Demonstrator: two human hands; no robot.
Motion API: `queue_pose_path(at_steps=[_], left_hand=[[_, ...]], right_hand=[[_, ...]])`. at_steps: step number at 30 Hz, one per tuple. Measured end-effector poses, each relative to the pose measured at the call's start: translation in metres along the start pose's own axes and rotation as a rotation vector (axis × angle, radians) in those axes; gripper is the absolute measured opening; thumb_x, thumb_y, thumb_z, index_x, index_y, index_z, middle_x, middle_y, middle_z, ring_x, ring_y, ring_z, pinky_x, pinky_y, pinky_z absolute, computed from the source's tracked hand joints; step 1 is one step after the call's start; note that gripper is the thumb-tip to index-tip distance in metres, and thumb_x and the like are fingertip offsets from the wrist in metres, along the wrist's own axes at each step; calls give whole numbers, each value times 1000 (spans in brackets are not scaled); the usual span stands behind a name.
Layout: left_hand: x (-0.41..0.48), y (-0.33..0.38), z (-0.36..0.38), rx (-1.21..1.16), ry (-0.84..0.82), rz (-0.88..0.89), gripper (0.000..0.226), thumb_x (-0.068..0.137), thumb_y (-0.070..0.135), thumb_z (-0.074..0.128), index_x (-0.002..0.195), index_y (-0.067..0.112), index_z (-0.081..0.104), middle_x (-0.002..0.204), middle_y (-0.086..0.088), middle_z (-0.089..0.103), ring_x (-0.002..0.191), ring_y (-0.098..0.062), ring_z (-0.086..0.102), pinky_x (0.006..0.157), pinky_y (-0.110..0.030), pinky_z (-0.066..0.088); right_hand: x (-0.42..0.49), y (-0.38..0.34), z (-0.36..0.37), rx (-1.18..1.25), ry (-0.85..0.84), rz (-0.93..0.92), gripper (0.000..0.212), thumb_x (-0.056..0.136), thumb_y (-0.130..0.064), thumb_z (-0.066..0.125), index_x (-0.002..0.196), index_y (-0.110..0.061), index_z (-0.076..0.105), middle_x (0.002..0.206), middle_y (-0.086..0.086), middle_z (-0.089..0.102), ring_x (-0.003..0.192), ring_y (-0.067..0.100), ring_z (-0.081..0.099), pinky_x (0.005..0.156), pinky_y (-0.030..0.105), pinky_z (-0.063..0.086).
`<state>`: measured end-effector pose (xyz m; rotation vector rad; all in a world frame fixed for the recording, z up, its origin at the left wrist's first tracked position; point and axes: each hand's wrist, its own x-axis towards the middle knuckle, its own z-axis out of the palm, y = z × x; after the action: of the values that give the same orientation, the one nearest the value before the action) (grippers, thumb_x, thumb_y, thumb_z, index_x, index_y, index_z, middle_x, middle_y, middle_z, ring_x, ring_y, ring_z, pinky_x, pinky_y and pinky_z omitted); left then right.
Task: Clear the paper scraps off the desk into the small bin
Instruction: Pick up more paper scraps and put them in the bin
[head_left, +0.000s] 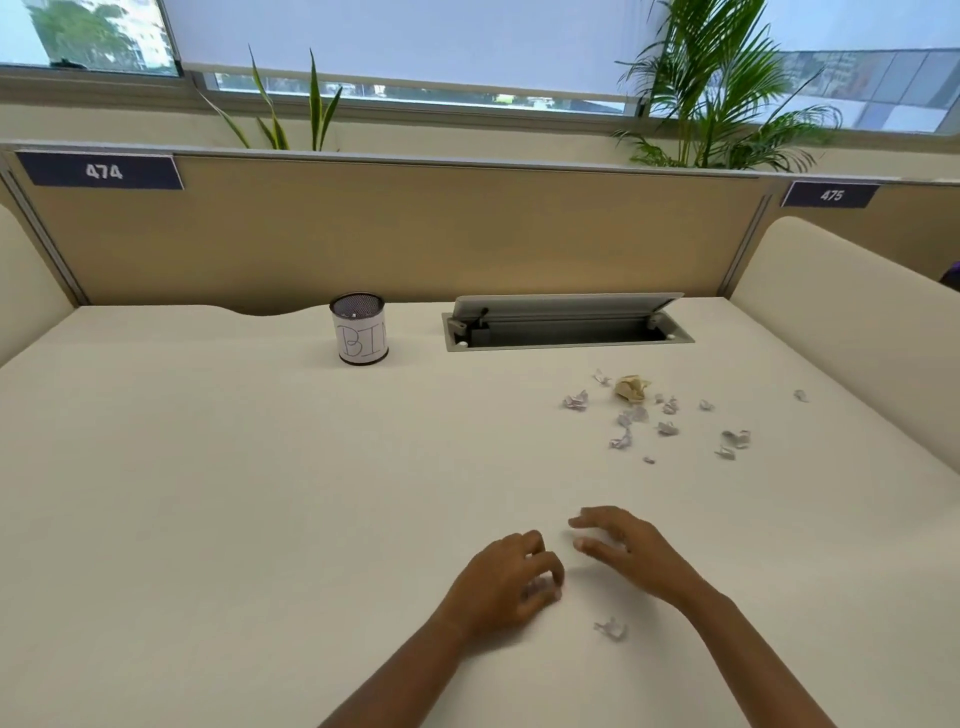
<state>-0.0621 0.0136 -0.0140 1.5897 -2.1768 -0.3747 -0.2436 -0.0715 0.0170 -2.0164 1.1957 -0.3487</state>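
A small mesh bin (359, 335) with a white "BIN" label stands at the back of the cream desk (208, 493). Several crumpled white paper scraps (631, 415) and one yellowish wad (631, 387) lie scattered at the right, below the cable hatch. My left hand (511, 577) rests near the desk's front with its fingers curled over small white scraps (545, 588). Just to its right my right hand (623, 543) hovers low with fingers spread, holding nothing. One loose scrap (612, 629) lies between my wrists.
An open grey cable hatch (566, 327) is sunk into the desk at the back right, lid raised. A tan divider panel (415, 234) closes the back; padded side screens (841, 322) flank the desk. Plants stand behind the divider.
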Motion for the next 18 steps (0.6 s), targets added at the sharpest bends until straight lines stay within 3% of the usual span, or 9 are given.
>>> queue_pose_path(at_steps=[5, 8, 10, 14, 18], left_hand=[[7, 1, 1, -72, 65, -150, 21, 96, 21, 46, 107, 11, 60, 107, -8, 54, 95, -20, 55, 78, -25, 41], [9, 3, 6, -154, 176, -261, 20, 96, 10, 44, 107, 8, 60, 104, -7, 53, 93, -19, 57, 79, -18, 40], [10, 7, 6, -263, 272, -343, 21, 94, 2, 44, 105, 7, 62, 96, -1, 48, 85, -13, 56, 73, -8, 37], [13, 11, 5, -449, 368, -453, 27, 90, -8, 43, 102, 6, 63, 90, 3, 43, 72, -4, 47, 68, 0, 37], [22, 14, 0, -627, 376, -555, 38, 84, -14, 42, 102, 13, 62, 88, 2, 43, 68, -6, 44, 62, -3, 39]], right_hand=[[-32, -2, -11, -19, -187, -74, 34, 71, -34, 77, 96, -48, 59, 111, -21, 53, 106, -2, 52, 83, 13, 46], [-43, 1, -12, -131, -288, -102, 40, 66, -39, 79, 102, -40, 62, 102, -19, 48, 96, -4, 50, 75, 9, 43], [-45, 3, -11, -206, -314, -111, 35, 69, -33, 77, 101, -34, 64, 97, -15, 45, 87, -2, 50, 74, 12, 44], [-36, 1, -13, -257, -258, -127, 13, 80, -18, 66, 93, -21, 68, 92, -7, 49, 74, 0, 49, 71, 13, 43], [-15, -4, -12, -250, -91, -110, 13, 84, -8, 58, 89, -11, 69, 90, 0, 53, 75, 11, 53, 72, 17, 43]])
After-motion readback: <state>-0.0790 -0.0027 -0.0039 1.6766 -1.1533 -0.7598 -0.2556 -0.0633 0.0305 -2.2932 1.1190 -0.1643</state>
